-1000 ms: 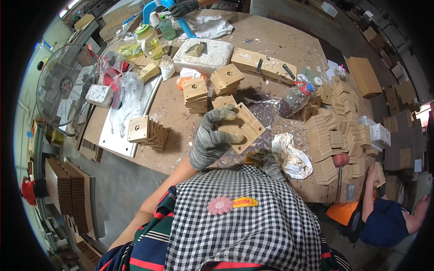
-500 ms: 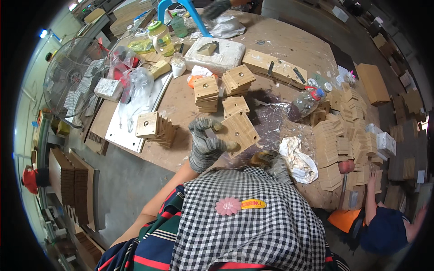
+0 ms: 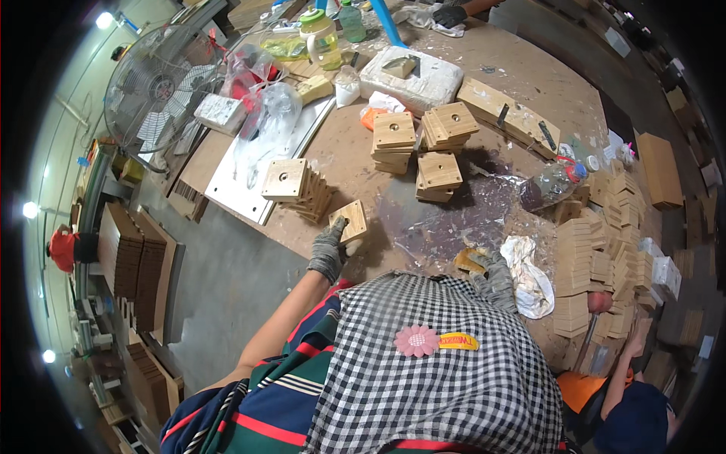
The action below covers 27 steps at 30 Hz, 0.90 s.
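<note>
My left hand [image 3: 327, 253], in a grey work glove, grips a square wooden plate [image 3: 352, 220] by its near left edge, over the bench's front side. My gloved right hand [image 3: 495, 278] is closed on a yellowish-brown pad [image 3: 470, 261] close to the checked apron; the pad's kind is unclear. Left of the held plate rises a skewed stack of drilled wooden plates [image 3: 285, 180]. Further back stand more stacks: one [image 3: 394, 130] left of another [image 3: 451, 121], and a shorter one [image 3: 439, 171] in front.
A stained white cloth [image 3: 527, 276] lies beside my right hand. Behind it lean a bottle of dark liquid [image 3: 546, 188] and many wooden pieces [image 3: 573, 257]. A wrapped white block [image 3: 412, 79], long wooden board [image 3: 508, 117] and fan [image 3: 162, 91] stand farther off. Another person's gloved hand [image 3: 450, 15] shows at the back.
My left hand has moved left and nearer with a wooden plate, away from the short stack. My right hand still holds the brown pad, now showing more. The whole view has shifted.
</note>
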### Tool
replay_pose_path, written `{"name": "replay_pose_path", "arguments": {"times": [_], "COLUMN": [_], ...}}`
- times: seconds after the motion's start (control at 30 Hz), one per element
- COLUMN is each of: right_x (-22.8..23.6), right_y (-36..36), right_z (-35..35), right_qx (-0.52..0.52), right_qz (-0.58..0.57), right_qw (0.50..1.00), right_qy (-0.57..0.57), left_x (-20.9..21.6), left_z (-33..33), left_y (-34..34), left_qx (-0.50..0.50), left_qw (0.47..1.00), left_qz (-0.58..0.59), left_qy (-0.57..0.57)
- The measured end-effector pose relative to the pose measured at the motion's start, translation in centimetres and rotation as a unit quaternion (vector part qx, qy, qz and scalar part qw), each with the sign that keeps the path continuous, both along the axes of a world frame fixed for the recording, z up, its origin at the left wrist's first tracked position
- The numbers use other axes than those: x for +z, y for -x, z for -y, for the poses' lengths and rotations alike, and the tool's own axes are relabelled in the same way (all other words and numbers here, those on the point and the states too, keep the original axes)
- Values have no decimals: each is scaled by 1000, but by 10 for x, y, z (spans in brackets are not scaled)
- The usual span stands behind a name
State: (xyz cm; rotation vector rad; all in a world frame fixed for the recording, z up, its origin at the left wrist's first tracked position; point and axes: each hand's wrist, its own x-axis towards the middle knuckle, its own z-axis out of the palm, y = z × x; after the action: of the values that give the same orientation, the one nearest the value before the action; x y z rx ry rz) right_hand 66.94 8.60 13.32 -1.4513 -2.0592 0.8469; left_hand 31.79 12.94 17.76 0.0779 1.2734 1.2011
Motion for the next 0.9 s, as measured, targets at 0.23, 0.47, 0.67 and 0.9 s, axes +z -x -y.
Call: {"name": "replay_pose_path", "arguments": {"times": [0.23, 0.47, 0.67, 0.9], "right_x": [1, 10, 16, 35], "right_y": [3, -5, -22, -23], "right_z": [-4, -5, -11, -4], "right_qx": [-12, -53, -109, -141], "right_qz": [-61, -117, -160, -220], "right_qw": [997, 990, 978, 960], "right_qy": [37, 65, 78, 97], "left_x": [-24, -52, 28, 73], "left_z": [-10, -25, -29, -77], "left_y": [26, 52, 5, -82], "left_qx": [-59, -217, -206, -359], "left_qw": [984, 797, 878, 615], "left_qz": [-165, -559, -431, -622], "left_qy": [-17, -65, -12, -325]}}
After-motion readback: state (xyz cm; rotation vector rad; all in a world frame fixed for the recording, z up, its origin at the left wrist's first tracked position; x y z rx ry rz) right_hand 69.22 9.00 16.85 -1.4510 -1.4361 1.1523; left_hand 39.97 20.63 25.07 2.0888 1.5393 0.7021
